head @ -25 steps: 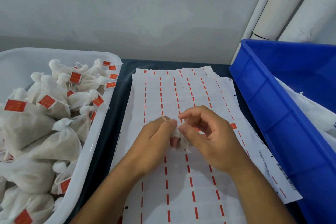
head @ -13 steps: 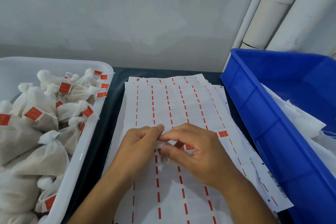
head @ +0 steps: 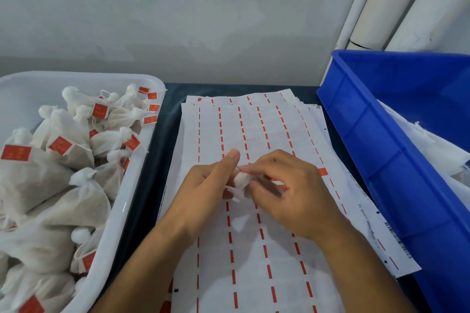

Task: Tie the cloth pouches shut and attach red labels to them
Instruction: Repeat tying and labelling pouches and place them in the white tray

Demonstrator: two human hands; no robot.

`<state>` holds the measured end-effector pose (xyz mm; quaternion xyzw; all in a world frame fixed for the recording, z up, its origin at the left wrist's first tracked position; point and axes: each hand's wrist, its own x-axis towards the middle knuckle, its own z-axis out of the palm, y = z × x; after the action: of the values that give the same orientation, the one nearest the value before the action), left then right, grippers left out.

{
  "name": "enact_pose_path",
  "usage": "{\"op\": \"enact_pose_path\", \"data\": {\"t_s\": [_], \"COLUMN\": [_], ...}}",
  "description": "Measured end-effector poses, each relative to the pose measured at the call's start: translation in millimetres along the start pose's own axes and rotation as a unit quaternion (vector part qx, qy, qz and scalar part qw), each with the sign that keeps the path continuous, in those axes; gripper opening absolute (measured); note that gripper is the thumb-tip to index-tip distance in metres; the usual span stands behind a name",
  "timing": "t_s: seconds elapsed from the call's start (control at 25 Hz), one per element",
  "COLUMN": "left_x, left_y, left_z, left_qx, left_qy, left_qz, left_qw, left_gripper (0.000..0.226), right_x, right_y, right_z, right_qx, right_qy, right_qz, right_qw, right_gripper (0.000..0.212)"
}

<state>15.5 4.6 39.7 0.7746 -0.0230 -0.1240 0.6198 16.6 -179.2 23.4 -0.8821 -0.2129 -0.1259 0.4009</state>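
- Head view: plain grey wall [head: 178,20] at the back, white pipes [head: 396,2] running up the right corner, dark table [head: 162,140] below.
- Stack of label sheets [head: 254,249] laid out mid-table, mostly peeled, just red dashes left in columns. One red label [head: 322,171] left on a sheet, just beside the right hand.
- White tub [head: 132,201] on the left, packed with tied pouches [head: 53,185], most showing red tags [head: 16,152] near the necks.
- Blue bin [head: 381,160] on the right, white cloth [head: 437,150] piled inside, only partly in frame.
- Left hand [head: 203,188] over the sheets, thumb up straight, fingers curled in and pinching the pouch [head: 240,180] from the left.
- Right hand [head: 287,185] pressed up against it, fingers clenched round the same pouch from the right, fingertips meeting the left thumb.
- Pouch itself tiny and mostly buried between the two hands, only a white bunched bit and a loose flap poking out underneath. Held just above the sheets, roughly mid-table between tub and bin.
- A bit of red under the right fingers, too blurred to tell whether label or sheet marking.
- Can't tell if the pouch is knotted, too much hidden by fingers.
- Both forearms coming in from the bottom edge, bare.
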Motion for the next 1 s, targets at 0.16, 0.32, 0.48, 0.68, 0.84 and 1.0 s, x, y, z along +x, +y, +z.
{"op": "enact_pose_path", "data": {"t_s": [0.16,0.32,0.48,0.68,0.84,1.0], "left_x": [1.6,2.0,2.5,1.8,3.4,3.4], "left_y": [-1.4,-0.4,-2.3,-3.0,-4.6,-3.1], "left_z": [-0.8,11.2,16.6,21.1,21.5,22.0], "left_qx": [-0.009,-0.014,-0.063,-0.148,-0.213,-0.190], "left_qy": [-0.032,-0.026,0.038,0.057,0.080,0.101], "left_qz": [0.042,0.108,0.105,0.077,0.055,0.016], "left_qw": [0.999,0.994,0.992,0.984,0.972,0.977], "left_gripper": [0.038,0.018,0.023,0.023,0.033,0.028], "right_x": [3.5,5.5,5.6,5.6,5.6,6.8], "right_y": [-0.8,-4.3,-13.7,-19.0,-18.2,-17.3], "right_z": [-1.3,-3.0,1.0,2.6,4.2,4.6], "right_qx": [0.083,0.135,0.154,0.205,0.207,0.217], "right_qy": [0.064,0.112,0.118,0.127,0.119,0.097], "right_qz": [0.035,0.051,0.050,0.082,0.111,0.139], "right_qw": [0.994,0.983,0.980,0.967,0.965,0.961], "right_gripper": [0.015,0.011,0.008,0.010,0.017,0.019]}}
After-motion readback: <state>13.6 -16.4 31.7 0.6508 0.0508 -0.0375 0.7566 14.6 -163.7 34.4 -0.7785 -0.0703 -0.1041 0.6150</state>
